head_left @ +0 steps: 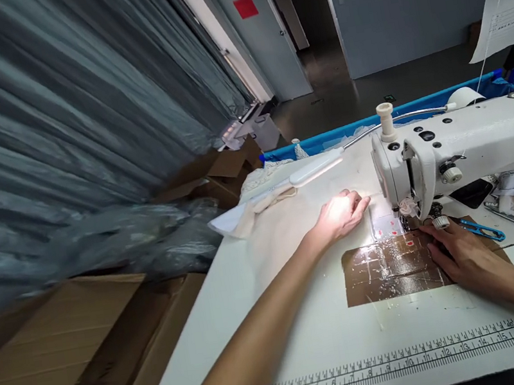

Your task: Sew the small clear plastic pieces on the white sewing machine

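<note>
The left hand point(344, 212) is resting palm down, fingers loosely extended, on soft-looking, pale cloth point(291, 226) stretching leftward from the smooth white sewing machine point(497, 141). The right hand point(464, 254) is reaching nearer the machine's head, fingertips partly hidden; whether they are pinching, I cannot tell. Beneath it, a glossy, tape-crossed brown sheet point(369, 282) is lying lengthwise along the table point(329, 337).
</note>
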The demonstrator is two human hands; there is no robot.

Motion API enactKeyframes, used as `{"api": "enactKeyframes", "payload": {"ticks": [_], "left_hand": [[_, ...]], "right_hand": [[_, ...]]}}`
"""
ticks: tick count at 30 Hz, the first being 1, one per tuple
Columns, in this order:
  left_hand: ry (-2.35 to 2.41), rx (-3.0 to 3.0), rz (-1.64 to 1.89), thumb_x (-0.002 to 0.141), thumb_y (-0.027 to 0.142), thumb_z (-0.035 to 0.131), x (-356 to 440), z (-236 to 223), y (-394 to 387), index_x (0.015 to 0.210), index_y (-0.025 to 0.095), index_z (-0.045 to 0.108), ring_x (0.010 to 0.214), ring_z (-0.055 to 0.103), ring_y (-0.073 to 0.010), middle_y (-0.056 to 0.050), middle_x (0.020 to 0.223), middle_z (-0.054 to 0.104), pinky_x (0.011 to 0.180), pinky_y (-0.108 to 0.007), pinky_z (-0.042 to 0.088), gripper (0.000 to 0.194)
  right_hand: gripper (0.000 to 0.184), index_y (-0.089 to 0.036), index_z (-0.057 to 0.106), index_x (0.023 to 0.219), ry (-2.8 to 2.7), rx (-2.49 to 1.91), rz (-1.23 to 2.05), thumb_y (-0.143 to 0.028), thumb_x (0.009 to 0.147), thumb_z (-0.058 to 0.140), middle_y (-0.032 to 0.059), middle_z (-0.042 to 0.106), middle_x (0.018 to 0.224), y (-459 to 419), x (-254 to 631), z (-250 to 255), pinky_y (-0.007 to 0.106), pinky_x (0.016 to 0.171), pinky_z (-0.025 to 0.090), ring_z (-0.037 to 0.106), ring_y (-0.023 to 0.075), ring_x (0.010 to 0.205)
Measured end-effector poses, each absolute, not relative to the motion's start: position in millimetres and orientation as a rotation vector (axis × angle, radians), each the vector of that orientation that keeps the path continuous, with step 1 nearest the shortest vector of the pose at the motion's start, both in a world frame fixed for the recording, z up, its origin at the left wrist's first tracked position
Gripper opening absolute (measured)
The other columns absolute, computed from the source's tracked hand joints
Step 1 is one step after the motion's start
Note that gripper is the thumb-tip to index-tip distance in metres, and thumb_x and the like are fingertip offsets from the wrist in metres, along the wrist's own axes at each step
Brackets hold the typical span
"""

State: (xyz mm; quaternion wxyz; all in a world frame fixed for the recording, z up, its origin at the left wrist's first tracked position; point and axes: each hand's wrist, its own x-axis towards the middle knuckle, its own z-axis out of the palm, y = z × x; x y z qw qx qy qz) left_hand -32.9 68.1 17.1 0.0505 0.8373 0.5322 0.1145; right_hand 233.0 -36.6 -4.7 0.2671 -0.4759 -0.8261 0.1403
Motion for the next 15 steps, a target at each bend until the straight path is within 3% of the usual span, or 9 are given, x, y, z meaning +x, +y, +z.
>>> {"api": "enactKeyframes", "payload": {"ticks": [5, 9, 11, 15], "left_hand": [[1.496, 2.624, 0.328, 0.100, 0.030, 0.031, -40.6, 19.6, 52.0, 0.110, 0.017, 0.062, 0.101, 0.064, -0.0202, -0.010, 0.109, 0.065, 0.091, -0.034, 0.053, 0.035], [1.559, 2.547, 0.523, 0.099, 0.031, 0.036, -66.0, 27.3, 27.5, 0.124, 0.018, 0.058, 0.117, 0.060, -0.0212, -0.011, 0.128, 0.060, 0.101, -0.037, 0.050, 0.036], [1.659, 2.451, 0.644, 0.097, 0.032, 0.042, -85.0, 30.5, 11.7, 0.123, 0.020, 0.061, 0.118, 0.060, -0.0228, -0.010, 0.128, 0.061, 0.096, -0.038, 0.054, 0.035], [1.904, 2.216, 0.860, 0.093, 0.037, 0.048, -123.9, 29.1, -19.4, 0.116, 0.020, 0.066, 0.111, 0.063, -0.0250, -0.010, 0.123, 0.065, 0.067, -0.030, 0.058, 0.034]], "right_hand": [[0.033, -0.022, 0.065, 0.115, -2.208, -1.237, 0.427, -0.024, 0.093, 0.040, 0.0116, 0.065, 0.107, -37.8, 236.6, -11.4, 0.040, 0.080, 0.058, 0.066, 0.0226, 0.092], [0.035, -0.019, 0.064, 0.118, -2.233, -1.190, 0.394, -0.024, 0.094, 0.039, 0.0124, 0.064, 0.106, -38.9, 238.2, -12.7, 0.039, 0.082, 0.058, 0.066, 0.0228, 0.093], [0.036, -0.019, 0.065, 0.117, -2.254, -1.171, 0.372, -0.025, 0.095, 0.037, 0.0123, 0.064, 0.102, -39.1, 238.7, -13.6, 0.038, 0.080, 0.058, 0.066, 0.0226, 0.089], [0.037, -0.023, 0.065, 0.117, -2.282, -1.199, 0.271, -0.029, 0.095, 0.036, 0.0105, 0.065, 0.099, -38.6, 241.1, -22.9, 0.039, 0.076, 0.056, 0.065, 0.0231, 0.082]]}}
